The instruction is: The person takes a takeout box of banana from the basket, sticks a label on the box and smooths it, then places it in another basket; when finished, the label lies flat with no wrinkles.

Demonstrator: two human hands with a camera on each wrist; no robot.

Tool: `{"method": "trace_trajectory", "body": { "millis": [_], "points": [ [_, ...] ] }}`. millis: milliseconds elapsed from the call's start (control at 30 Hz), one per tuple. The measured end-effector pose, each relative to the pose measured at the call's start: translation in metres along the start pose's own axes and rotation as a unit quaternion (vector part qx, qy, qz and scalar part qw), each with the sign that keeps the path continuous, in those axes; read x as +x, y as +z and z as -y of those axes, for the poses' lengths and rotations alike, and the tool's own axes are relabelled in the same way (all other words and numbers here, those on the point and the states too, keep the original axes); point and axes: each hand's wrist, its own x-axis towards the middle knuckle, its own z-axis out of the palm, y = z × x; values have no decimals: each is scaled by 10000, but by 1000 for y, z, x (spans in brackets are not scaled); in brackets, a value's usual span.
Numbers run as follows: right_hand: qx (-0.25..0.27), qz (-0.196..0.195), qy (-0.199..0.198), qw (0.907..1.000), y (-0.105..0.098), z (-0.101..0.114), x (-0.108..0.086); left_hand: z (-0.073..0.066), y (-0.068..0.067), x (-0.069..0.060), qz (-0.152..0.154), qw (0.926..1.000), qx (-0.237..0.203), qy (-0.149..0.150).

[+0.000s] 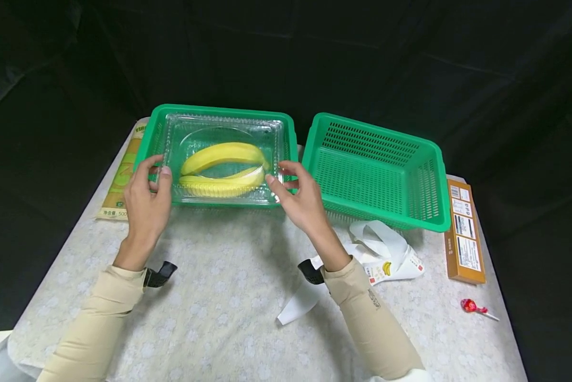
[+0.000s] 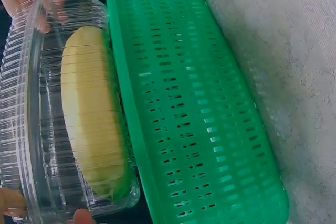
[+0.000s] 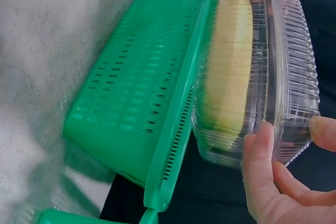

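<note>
A clear plastic clamshell box [image 1: 273,139], lid down, holds two yellow bananas [image 1: 226,153] lying side by side. My left hand [image 1: 147,204] grips its left end and my right hand [image 1: 304,199] grips the right end, thumbs toward the front edge. Both wrist views show the box raised at the rim of the left green basket [image 2: 199,103], with a banana [image 3: 228,66] visible through the ribbed wall. Most of that basket's inside is hidden beneath the box in the head view.
A second green basket [image 1: 362,178] stands to the right. In front of it lies a crumpled white wrapper strip [image 1: 398,265] with a banana print. Farther right are an orange-brown carton [image 1: 465,233] and a red lollipop [image 1: 469,305]. A yellow-green packet [image 1: 119,191] lies at the left.
</note>
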Motion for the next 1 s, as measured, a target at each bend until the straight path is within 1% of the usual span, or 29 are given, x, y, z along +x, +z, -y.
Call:
{"method": "trace_trajectory", "body": {
  "millis": [167,300,367,567,633,767,867,1000],
  "points": [
    [29,53,142,9999,-4,-1,-12,-1,-5,-9,73,9999,-90,-67],
    [51,116,243,9996,-7,-5,-20,1,-7,-13,51,9998,-216,-15],
    [100,167,207,9996,-7,-6,-21,2,-8,-13,40,9997,-239,20],
    [447,193,44,9988,-6,-8,-19,4,-7,-11,35,9997,-240,13],
    [557,182,31,9983,-6,-9,-16,5,-7,-11,30,9997,-235,17],
    [779,149,99,9968,-5,-11,-10,5,-9,-10,136,9995,-280,1],
    [826,128,138,9964,-5,-12,-9,5,-11,-11,243,9990,-375,-62],
    [762,135,102,9969,-6,-11,-12,5,-12,-12,257,9977,-608,-166]
  ]
}}
